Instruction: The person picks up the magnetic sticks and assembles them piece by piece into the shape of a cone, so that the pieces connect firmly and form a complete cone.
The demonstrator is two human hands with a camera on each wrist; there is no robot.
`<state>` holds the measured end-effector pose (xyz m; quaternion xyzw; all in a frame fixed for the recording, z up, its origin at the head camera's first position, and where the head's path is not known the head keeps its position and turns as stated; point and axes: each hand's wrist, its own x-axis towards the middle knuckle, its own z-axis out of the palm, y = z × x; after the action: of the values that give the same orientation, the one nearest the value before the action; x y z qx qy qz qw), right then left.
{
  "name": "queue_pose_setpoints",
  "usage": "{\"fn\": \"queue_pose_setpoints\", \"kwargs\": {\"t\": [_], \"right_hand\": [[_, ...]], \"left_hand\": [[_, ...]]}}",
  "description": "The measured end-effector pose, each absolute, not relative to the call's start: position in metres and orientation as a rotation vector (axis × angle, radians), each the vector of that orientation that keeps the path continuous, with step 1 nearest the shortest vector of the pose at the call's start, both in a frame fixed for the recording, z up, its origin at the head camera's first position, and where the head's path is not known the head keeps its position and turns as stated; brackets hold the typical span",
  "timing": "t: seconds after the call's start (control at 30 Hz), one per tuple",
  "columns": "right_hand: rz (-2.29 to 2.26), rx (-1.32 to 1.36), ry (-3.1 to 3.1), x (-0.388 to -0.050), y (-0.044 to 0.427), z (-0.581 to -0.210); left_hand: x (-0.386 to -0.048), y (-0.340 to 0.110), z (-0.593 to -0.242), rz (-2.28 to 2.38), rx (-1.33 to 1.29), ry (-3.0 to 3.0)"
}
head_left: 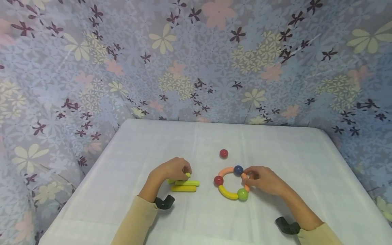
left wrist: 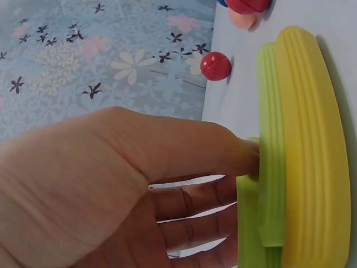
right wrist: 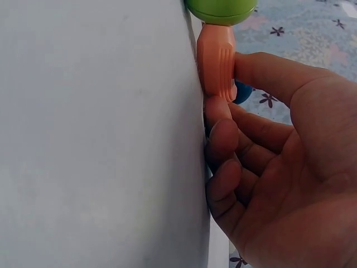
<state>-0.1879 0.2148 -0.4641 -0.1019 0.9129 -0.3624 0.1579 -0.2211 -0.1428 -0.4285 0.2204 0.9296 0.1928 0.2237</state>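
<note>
On the white table lies a ring of curved rods joined by balls: a blue ball point(head_left: 238, 170), a red ball point(head_left: 218, 180), a green ball point(head_left: 243, 194), an orange curved rod point(head_left: 226, 170) and a yellow curved rod point(head_left: 228, 193). My right hand point(head_left: 264, 179) pinches the ring's other orange curved rod point(right wrist: 215, 61) at its right side, between thumb and fingers. My left hand point(head_left: 174, 169) pinches a light green rod point(left wrist: 249, 223) among the rods left of the ring. Beside it lie another light green rod point(head_left: 187, 183) and a yellow rod point(head_left: 183, 188).
A loose red ball point(head_left: 224, 153) sits on the table behind the ring. The white tabletop point(head_left: 275, 146) ends at a far edge, with a flowered cloth point(head_left: 196, 68) hanging behind it. Black wrist straps point(head_left: 164, 202) show on both arms.
</note>
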Motion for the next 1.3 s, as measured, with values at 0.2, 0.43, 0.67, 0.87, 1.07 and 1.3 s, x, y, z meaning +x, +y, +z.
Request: {"fn": "queue_pose_setpoints", "kwargs": {"t": [0.2, 0.43, 0.67, 0.87, 1.07, 1.3], "right_hand": [[-1.036, -0.274, 2.602, -0.187, 0.212, -0.464], [-1.033, -0.29, 2.597, -0.183, 0.204, -0.461], [-1.045, -0.312, 2.61, -0.181, 0.201, -0.461], [-1.07, -0.321, 2.596, -0.183, 0.201, -0.463], [-1.088, -0.367, 2.569, -0.183, 0.198, -0.465], [-1.116, -0.413, 2.53, -0.18, 0.199, -0.466]], "left_hand": [[-0.22, -0.145, -0.425, 0.593, 0.598, 2.564], [-0.222, -0.15, -0.423, 0.674, 0.565, 2.592], [-0.227, -0.149, -0.422, 0.834, 0.748, 2.738], [-0.224, -0.143, -0.416, 1.048, 0.788, 2.752], [-0.219, -0.132, -0.413, 1.258, 0.78, 2.721], [-0.213, -0.117, -0.418, 1.443, 0.831, 2.56]]}}
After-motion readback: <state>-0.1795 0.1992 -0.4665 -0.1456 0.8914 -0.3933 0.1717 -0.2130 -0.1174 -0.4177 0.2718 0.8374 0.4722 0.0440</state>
